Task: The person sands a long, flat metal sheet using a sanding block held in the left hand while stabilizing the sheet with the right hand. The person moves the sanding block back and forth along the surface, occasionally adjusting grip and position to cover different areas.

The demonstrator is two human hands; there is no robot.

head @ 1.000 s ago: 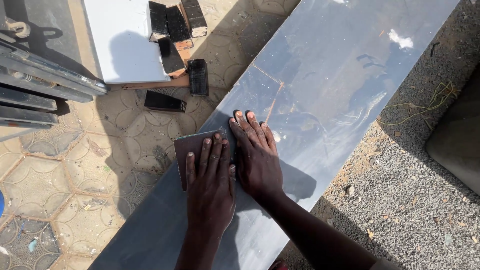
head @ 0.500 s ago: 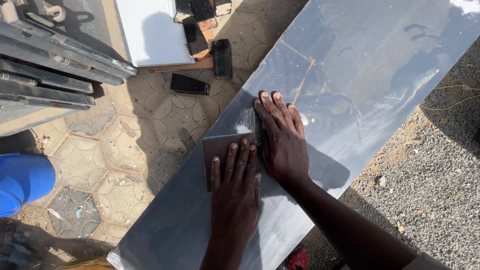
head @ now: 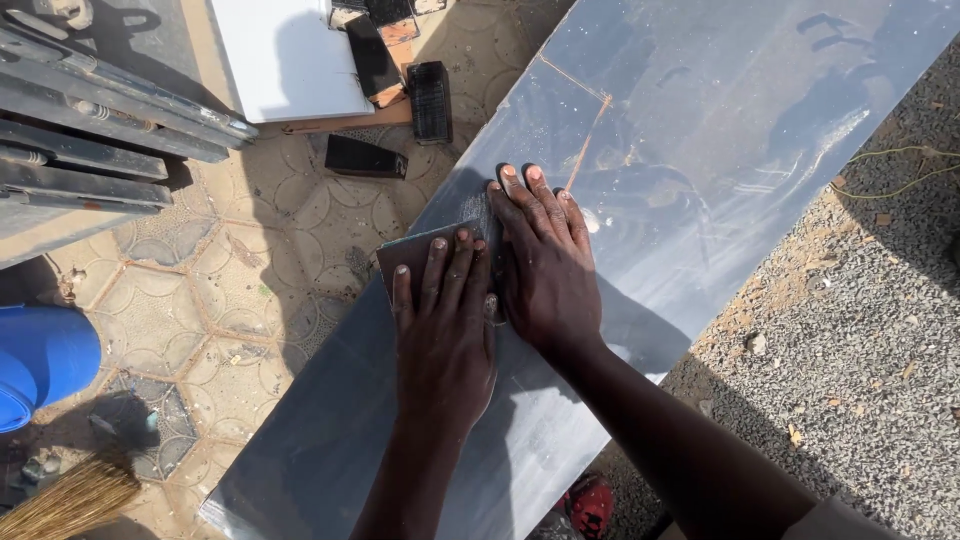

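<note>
A long shiny grey panel (head: 720,150) lies diagonally across the view. On its near left edge lies a brown sheet of sandpaper (head: 408,256). My left hand (head: 442,340) presses flat on the sheet with fingers spread. My right hand (head: 545,270) lies flat beside it, its inner edge over the sheet's right side and its fingertips on the panel. A dull grey scuffed patch (head: 478,212) shows just beyond the sheet.
Patterned floor tiles (head: 250,290) lie left of the panel and gravel (head: 860,380) right. A white board (head: 285,55), black blocks (head: 430,100) and grey metal bars (head: 90,120) sit at the upper left. A blue barrel (head: 40,360) and a broom (head: 65,495) are at the lower left.
The view has swung, bringing the blue barrel and broom into sight. Both hands stay pressed on the sandpaper and have shifted only slightly along the panel.
</note>
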